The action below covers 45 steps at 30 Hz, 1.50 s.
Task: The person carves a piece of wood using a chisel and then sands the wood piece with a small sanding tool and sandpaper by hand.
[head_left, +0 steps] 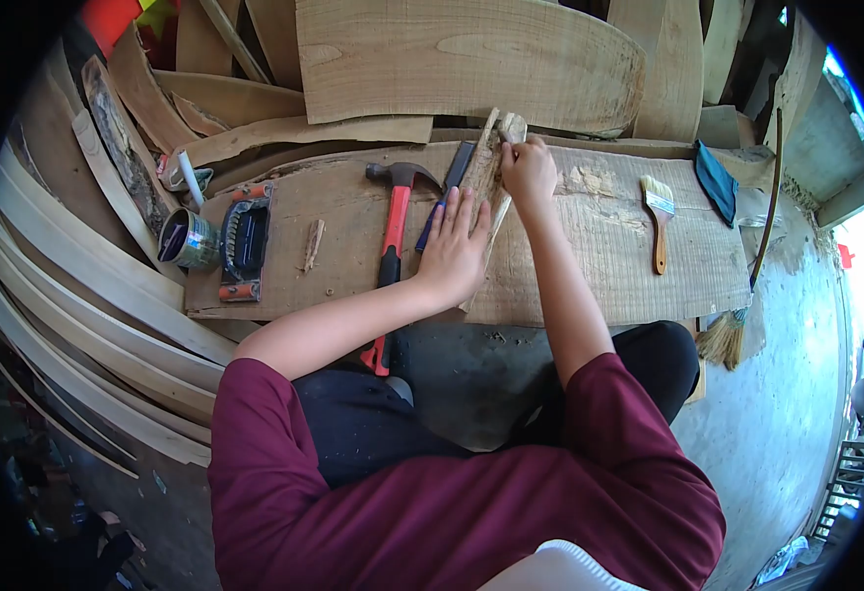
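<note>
A narrow, rough-edged strip of wood (pixel 489 167) lies lengthwise on the wide plank in front of me. My left hand (pixel 457 253) rests flat across its lower part, fingers stretched out. Near the strip's far end, my right hand (pixel 529 177) is closed, thumb and fingers pressed together against the wood. Whatever those fingers pinch is hidden. Just left of the strip is a blue-handled chisel (pixel 460 165), partly behind my left fingers. Further left lies a claw hammer (pixel 395 222) with a red and black handle, its end hanging over the plank's near edge.
On the plank (pixel 590 266) sit a paintbrush (pixel 659 212), a dark cloth (pixel 716 185), a wood splinter (pixel 314 244) and a black-and-orange tool (pixel 245 241). A tin can (pixel 191 239) stands at the left end. Boards (pixel 462 59) lean behind; curved strips (pixel 97 315) stack leftward. A broom (pixel 723 340) is at right.
</note>
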{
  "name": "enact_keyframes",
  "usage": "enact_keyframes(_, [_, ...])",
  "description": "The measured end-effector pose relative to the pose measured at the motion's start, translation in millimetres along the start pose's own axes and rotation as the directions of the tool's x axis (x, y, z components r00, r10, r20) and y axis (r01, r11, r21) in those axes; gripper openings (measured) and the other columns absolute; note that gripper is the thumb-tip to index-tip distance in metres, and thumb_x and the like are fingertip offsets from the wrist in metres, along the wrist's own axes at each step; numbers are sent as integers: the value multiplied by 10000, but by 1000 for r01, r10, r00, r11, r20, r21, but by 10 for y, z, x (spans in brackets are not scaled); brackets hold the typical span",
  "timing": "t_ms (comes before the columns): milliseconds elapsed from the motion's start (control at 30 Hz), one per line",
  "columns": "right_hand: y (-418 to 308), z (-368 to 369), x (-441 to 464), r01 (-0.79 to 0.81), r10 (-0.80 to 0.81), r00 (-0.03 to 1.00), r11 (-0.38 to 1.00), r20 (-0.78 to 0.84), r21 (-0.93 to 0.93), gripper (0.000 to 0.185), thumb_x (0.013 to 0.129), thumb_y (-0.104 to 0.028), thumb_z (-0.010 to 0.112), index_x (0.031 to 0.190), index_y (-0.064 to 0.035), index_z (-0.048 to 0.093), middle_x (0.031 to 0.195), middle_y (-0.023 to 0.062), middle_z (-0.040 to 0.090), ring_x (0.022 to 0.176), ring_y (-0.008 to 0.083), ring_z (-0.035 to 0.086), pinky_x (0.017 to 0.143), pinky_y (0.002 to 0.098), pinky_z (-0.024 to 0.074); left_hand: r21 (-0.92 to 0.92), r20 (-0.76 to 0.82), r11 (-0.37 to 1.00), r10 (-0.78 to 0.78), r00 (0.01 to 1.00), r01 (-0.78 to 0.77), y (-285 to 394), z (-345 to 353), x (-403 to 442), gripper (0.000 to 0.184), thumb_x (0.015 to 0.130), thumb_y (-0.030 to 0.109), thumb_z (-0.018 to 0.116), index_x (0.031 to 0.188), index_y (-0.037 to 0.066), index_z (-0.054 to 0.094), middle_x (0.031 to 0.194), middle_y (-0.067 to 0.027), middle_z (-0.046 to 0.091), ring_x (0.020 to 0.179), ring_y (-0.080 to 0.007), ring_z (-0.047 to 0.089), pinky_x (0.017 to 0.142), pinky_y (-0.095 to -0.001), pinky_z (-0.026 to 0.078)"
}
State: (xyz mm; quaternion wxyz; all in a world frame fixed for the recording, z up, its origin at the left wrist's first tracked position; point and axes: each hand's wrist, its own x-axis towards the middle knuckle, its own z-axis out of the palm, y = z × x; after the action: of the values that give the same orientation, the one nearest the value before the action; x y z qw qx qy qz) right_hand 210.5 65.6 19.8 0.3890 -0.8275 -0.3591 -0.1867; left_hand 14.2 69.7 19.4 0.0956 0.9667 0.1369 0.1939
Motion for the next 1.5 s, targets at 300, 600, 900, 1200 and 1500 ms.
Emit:
enact_keyframes(300, [-170, -295, -537, -35, 30, 999, 988, 35, 149, 128, 819, -191, 644, 826, -99, 732, 794, 65, 616, 743, 289, 627, 636, 396, 493, 50, 2, 999, 20, 1000, -20, -5, -18, 3, 576, 876, 142, 486, 1407, -19, 333, 1476, -304, 215, 1397, -464, 159, 1124, -534, 188])
enact_keyframes(600, [-19, -68, -85, -30, 26, 999, 994, 36, 106, 169, 814, -234, 649, 774, -93, 733, 803, 77, 629, 710, 306, 630, 647, 410, 506, 82, 12, 997, 8, 1000, -9, 5, -21, 13, 570, 884, 136, 472, 1410, -25, 321, 1474, -313, 212, 1390, -473, 169, 1115, -543, 202])
enact_keyframes(900, [-123, -66, -317, -31, 38, 999, 985, -34, 173, 160, 821, -210, 638, 776, -77, 714, 785, 91, 614, 685, 318, 625, 619, 419, 499, 53, 4, 998, 18, 1000, -18, -4, -20, 30, 583, 865, 126, 477, 1404, -33, 324, 1461, -322, 235, 1365, -471, 240, 1098, -515, 249])
enact_keyframes(1200, [-89, 46, -69, -16, 17, 1000, 998, -22, 54, 181, 805, -219, 657, 773, -54, 723, 780, 121, 617, 666, 326, 615, 639, 409, 502, 57, 6, 998, 21, 1000, -21, 1, -27, 23, 607, 831, 107, 504, 1391, -49, 331, 1454, -329, 240, 1366, -471, 236, 1099, -510, 249])
enact_keyframes(1500, [-224, -132, -397, -119, 130, 989, 983, -67, 142, 159, 830, -189, 630, 832, -73, 740, 793, 136, 625, 687, 330, 626, 654, 409, 506, 37, -14, 999, 17, 1000, -16, -5, -11, 28, 612, 814, 100, 509, 1381, -61, 344, 1446, -329, 253, 1362, -476, 240, 1099, -510, 246])
